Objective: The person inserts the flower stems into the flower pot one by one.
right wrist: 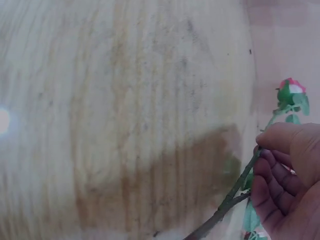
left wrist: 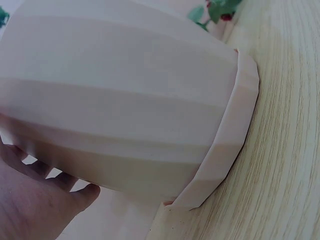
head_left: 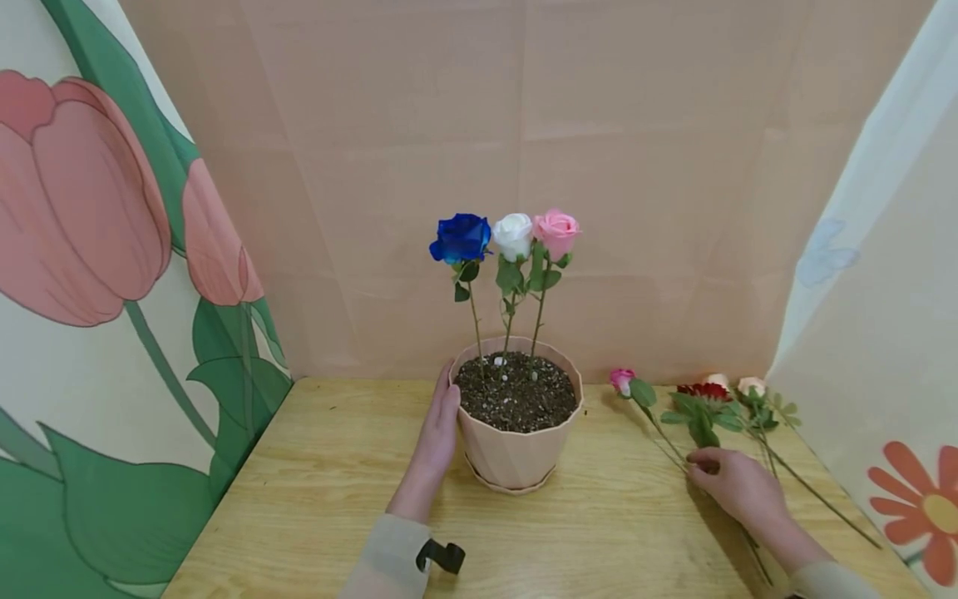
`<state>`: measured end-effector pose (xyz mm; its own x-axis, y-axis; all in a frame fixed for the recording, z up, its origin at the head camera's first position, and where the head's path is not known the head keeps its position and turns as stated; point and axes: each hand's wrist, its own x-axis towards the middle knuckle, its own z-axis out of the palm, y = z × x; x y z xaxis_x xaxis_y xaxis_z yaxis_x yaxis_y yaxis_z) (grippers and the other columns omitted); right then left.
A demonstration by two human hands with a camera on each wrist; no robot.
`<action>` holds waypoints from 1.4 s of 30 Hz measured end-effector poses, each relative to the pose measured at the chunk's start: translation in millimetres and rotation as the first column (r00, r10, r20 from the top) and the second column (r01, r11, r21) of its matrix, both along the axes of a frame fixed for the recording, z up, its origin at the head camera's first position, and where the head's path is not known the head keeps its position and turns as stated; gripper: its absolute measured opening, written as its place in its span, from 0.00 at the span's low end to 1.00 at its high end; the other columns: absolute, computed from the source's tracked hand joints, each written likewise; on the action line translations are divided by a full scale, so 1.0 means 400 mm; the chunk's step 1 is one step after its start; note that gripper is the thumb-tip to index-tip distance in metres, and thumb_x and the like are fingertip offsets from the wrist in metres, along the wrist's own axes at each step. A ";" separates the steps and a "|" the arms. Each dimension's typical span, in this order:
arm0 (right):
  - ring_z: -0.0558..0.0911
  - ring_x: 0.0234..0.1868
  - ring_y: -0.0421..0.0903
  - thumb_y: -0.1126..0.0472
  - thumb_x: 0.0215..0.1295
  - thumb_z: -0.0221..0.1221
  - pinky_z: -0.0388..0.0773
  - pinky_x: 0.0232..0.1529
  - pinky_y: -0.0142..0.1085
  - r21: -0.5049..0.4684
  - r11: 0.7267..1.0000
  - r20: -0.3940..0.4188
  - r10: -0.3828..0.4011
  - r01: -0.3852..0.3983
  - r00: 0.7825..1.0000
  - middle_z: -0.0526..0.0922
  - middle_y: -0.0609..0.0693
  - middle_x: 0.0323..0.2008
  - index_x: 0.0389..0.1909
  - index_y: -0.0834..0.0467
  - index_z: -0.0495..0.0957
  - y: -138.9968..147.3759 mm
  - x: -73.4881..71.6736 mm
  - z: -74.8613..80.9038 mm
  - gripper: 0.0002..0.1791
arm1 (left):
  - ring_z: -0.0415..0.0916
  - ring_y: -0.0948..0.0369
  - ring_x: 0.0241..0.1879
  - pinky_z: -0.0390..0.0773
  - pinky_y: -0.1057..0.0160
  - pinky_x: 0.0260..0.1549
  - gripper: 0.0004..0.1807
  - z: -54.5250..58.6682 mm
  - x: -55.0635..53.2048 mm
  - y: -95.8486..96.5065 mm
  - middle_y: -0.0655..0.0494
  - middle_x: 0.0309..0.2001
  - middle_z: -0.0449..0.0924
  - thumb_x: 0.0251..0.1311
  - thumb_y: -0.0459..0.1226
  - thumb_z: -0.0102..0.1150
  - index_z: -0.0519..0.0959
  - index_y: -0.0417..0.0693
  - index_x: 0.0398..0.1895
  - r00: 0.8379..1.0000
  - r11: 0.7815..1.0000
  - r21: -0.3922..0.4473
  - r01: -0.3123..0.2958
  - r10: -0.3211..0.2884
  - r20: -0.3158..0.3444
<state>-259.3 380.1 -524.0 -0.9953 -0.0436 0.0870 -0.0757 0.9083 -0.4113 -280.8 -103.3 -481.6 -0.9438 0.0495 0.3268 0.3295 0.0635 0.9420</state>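
Note:
A pink faceted flowerpot [head_left: 516, 453] full of dark soil [head_left: 516, 399] stands on its saucer [left wrist: 227, 135]. Upright in the soil are a blue rose [head_left: 460, 238], a white rose [head_left: 513, 236] and a pink rose [head_left: 557, 235]. My left hand [head_left: 437, 428] rests against the pot's left side, thumb toward me and fingers extended along the wall. To the right, my right hand [head_left: 741, 487] pinches the stem of a rose with pink-edged white petals [right wrist: 294, 89] between thumb and forefinger. That bloom [head_left: 621, 381] lies low near the tabletop, its stem slanting toward me.
Beyond my right hand lie a dark red flower [head_left: 703, 391] and pale pink roses [head_left: 752, 386], their stems crossing on the wooden table [head_left: 329, 499]. A plain pink backdrop [head_left: 404, 166] hangs behind, with flower-printed panels on both sides.

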 end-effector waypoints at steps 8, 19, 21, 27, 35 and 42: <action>0.79 0.29 0.45 0.59 0.78 0.64 0.73 0.26 0.40 -0.079 0.997 -0.057 0.018 -0.023 0.998 0.90 0.49 0.39 0.59 0.65 0.88 -0.015 0.005 0.029 0.17 | 0.41 0.48 0.88 0.43 0.40 0.84 0.34 -0.001 0.001 -0.002 0.48 0.91 0.43 0.92 0.52 0.30 0.46 0.54 0.93 1.000 1.000 -0.019 -0.017 0.017 -0.003; 0.89 0.41 0.52 0.54 0.83 0.63 0.82 0.33 0.38 -0.173 0.985 -0.178 -0.006 -0.025 0.984 0.91 0.59 0.47 0.62 0.66 0.85 -0.067 0.021 0.125 0.21 | 0.40 0.47 0.88 0.42 0.39 0.84 0.34 0.001 0.003 0.000 0.48 0.91 0.43 0.92 0.53 0.30 0.46 0.55 0.93 1.000 1.000 -0.024 -0.018 0.018 0.007; 0.88 0.41 0.52 0.54 0.83 0.63 0.82 0.33 0.35 -0.182 0.983 -0.223 -0.009 -0.033 0.975 0.91 0.58 0.46 0.62 0.64 0.85 -0.079 0.024 0.147 0.20 | 0.40 0.47 0.88 0.42 0.38 0.84 0.34 0.001 0.003 0.001 0.48 0.91 0.43 0.92 0.52 0.30 0.46 0.54 0.93 1.000 1.000 -0.022 -0.017 0.017 0.008; 0.88 0.42 0.53 0.54 0.82 0.64 0.80 0.35 0.33 -0.188 0.981 -0.327 -0.022 -0.042 0.945 0.91 0.56 0.46 0.60 0.60 0.86 -0.119 0.024 0.216 0.17 | 0.40 0.47 0.88 0.43 0.39 0.84 0.34 0.004 0.005 0.001 0.50 0.91 0.43 0.92 0.52 0.30 0.46 0.56 0.93 1.000 1.000 -0.011 -0.012 0.012 0.016; 0.89 0.47 0.59 0.54 0.82 0.64 0.76 0.39 0.22 -0.229 0.971 -0.376 -0.017 -0.075 0.926 0.91 0.59 0.48 0.58 0.62 0.87 -0.190 0.033 0.303 0.17 | 0.41 0.47 0.88 0.43 0.38 0.84 0.33 0.000 0.005 0.000 0.49 0.91 0.43 0.93 0.51 0.30 0.46 0.56 0.93 1.000 1.000 -0.009 -0.013 0.014 0.019; 0.84 0.43 0.33 0.50 0.83 0.63 0.75 0.37 0.18 -0.283 0.955 -0.414 -0.040 -0.087 0.909 0.91 0.60 0.49 0.57 0.61 0.87 -0.239 0.039 0.363 0.18 | 0.41 0.47 0.88 0.43 0.39 0.84 0.34 0.003 0.006 0.000 0.51 0.91 0.43 0.92 0.54 0.31 0.47 0.57 0.93 1.000 1.000 -0.011 -0.019 0.020 0.023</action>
